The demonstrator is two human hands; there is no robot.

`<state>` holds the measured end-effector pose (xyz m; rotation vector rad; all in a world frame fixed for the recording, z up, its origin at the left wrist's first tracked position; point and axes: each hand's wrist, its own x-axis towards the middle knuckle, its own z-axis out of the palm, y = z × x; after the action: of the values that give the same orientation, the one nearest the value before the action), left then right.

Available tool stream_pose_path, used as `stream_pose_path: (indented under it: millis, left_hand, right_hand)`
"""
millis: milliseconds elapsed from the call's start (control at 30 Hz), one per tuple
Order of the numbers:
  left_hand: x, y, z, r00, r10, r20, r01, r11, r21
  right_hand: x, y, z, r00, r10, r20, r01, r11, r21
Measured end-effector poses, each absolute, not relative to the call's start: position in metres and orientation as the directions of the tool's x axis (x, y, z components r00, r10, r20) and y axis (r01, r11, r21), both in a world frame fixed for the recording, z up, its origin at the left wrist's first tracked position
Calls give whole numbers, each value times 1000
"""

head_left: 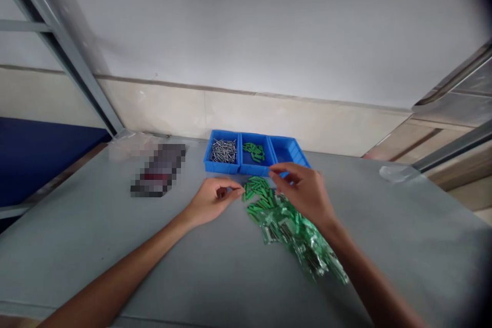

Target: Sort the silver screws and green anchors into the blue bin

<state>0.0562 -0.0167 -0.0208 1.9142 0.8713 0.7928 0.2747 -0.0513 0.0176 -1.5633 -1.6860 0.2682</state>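
A heap of small green plastic plugs (258, 190) lies on the grey table (115, 246), spilling from a clear plastic bag (303, 241). My left hand (213, 201) rests on the table just left of the heap, fingers curled in a pinch on something small I cannot make out. My right hand (303, 189) hovers over the heap's right side, thumb and fingers drawn together above the plugs. Behind the heap stands a row of three blue bins: the left bin (222, 151) holds metal screws, the middle bin (254, 152) some green plugs, the right bin (289, 151) looks bare.
A blurred dark object (158, 170) lies at the left of the table. A crumpled clear wrapper (392, 171) sits at the far right. A tiled wall runs behind the table, with a slanted metal frame post (77, 61) at the left.
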Motion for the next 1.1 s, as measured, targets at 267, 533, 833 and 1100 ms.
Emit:
stream_pose_path:
  millis: [267,533,833,1100]
  left_hand:
    - [59,-27,-28,678,637,367,419,-745,519]
    - [60,-27,-33,707,621,339,466,-770,437]
    - [59,-27,-30,690,627,361,437,-759,483]
    - [61,-26,-26,598,681,424,301,-680,669]
  right_hand:
    - [283,-52,13,-59,987,151,948,103,-301]
    - [269,-47,9,-161,981,112,975,175,-135]
    - [266,-44,6,-251,951,178,951,277,-137]
    - [261,-43,12,-87,945,314,588,303,-750]
